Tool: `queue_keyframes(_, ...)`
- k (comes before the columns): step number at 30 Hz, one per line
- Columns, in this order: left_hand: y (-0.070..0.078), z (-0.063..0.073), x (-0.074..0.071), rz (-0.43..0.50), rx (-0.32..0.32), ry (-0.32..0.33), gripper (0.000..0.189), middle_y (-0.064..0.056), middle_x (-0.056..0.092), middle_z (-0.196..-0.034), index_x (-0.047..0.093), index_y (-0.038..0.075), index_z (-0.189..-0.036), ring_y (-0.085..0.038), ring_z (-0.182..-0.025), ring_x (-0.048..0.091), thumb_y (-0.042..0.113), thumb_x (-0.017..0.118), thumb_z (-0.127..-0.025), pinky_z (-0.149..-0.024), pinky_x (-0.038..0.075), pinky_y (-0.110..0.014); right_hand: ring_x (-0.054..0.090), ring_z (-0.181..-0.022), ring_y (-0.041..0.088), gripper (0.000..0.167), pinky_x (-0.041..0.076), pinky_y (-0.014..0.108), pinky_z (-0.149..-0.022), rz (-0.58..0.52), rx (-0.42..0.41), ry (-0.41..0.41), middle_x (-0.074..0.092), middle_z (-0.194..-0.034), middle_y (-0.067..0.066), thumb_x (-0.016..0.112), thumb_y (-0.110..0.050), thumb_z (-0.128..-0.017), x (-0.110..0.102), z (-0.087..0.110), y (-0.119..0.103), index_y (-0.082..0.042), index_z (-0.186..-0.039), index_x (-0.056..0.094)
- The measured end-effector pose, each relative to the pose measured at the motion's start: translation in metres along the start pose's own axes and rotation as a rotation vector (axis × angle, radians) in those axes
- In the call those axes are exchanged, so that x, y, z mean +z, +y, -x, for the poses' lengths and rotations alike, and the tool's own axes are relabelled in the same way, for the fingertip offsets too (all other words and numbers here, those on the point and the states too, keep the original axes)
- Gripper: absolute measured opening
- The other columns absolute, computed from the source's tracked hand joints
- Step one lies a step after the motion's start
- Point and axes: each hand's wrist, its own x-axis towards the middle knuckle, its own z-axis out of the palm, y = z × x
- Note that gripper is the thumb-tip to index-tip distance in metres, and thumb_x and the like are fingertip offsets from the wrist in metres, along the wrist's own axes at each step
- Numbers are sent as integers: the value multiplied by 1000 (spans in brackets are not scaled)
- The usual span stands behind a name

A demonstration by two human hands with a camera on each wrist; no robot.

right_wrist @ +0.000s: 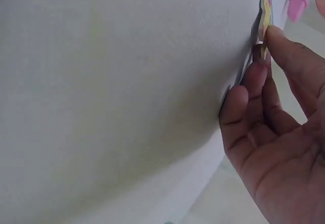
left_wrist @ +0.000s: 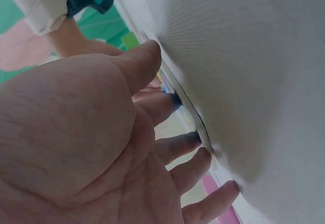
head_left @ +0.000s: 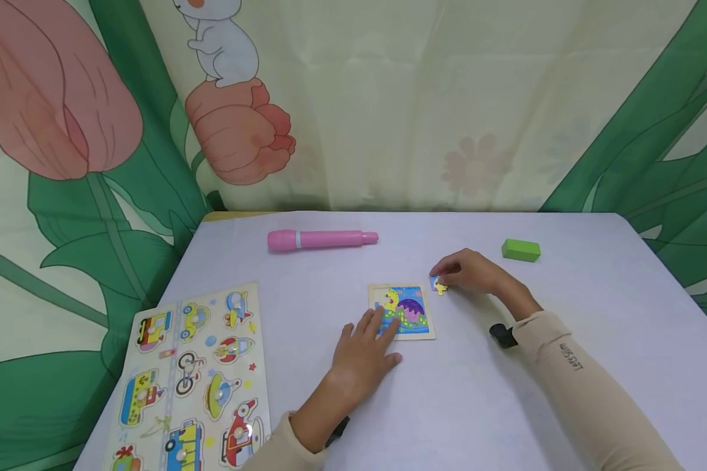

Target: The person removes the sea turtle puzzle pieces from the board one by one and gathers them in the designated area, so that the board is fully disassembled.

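A small square jigsaw puzzle in a light wooden frame lies mid-table, its picture showing a yellow animal and a purple shape on blue. My left hand is spread over its near left corner, straight fingertips resting on the puzzle. In the left wrist view the fingertips reach the thin edge of the frame. Just right of the frame, my right hand pinches a blue and yellow puzzle piece between thumb and fingers. The right wrist view shows that piece edge-on, close over the table.
A large peg puzzle board with vehicle shapes lies at the left. Behind the small puzzle is a pink microphone-shaped tube. A green block stands at the back right. A printed curtain hangs behind the table.
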Motion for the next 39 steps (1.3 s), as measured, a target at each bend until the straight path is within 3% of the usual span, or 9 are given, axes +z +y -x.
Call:
queue_keyframes(11, -1, 0, -2, -3, -3, -4, 65, -8, 32, -165, 40, 25, -160, -27, -151, 31, 49, 59, -102, -114, 38, -49, 58, -90, 24, 19, 49, 37, -78, 64, 15, 103, 71, -105, 7, 73, 0, -91, 12, 2, -7, -4, -109, 77)
queue_keyframes(15, -1, 0, -3, -8, -12, -13, 66, -8, 31, -166, 40, 26, -160, -27, -151, 31, 50, 59, -101, -114, 38, -49, 59, -92, 23, 19, 51, 37, -81, 49, -22, 57, 71, -104, 4, 74, -3, -93, 19, -4, -18, -6, -111, 77)
queue_keyframes(22, 0, -1, -2, -26, -12, -5, 65, -7, 33, -165, 40, 27, -159, -26, -150, 32, 50, 59, -102, -113, 39, -48, 61, -93, 19, 20, 52, 38, -85, 20, -174, -92, 69, -103, -2, 74, -8, -95, 38, -16, -43, -11, -114, 77)
queue_keyframes(30, 0, -2, -2, -65, -11, 2, 65, -7, 34, -164, 41, 27, -159, -25, -150, 33, 52, 58, -101, -112, 40, -47, 55, -93, 19, 26, 49, 36, -85, 91, -175, -149, 61, -99, -1, 72, -10, -97, 46, -24, -55, -14, -122, 76)
queue_keyframes(39, 2, -3, -3, -50, -12, 7, 64, -7, 36, -163, 43, 26, -158, -26, -149, 35, 51, 58, -102, -110, 42, -48, 54, -96, 23, 23, 50, 37, -88, 55, -137, -147, 58, -109, 5, 74, -10, -96, 49, -23, -56, -18, -117, 74)
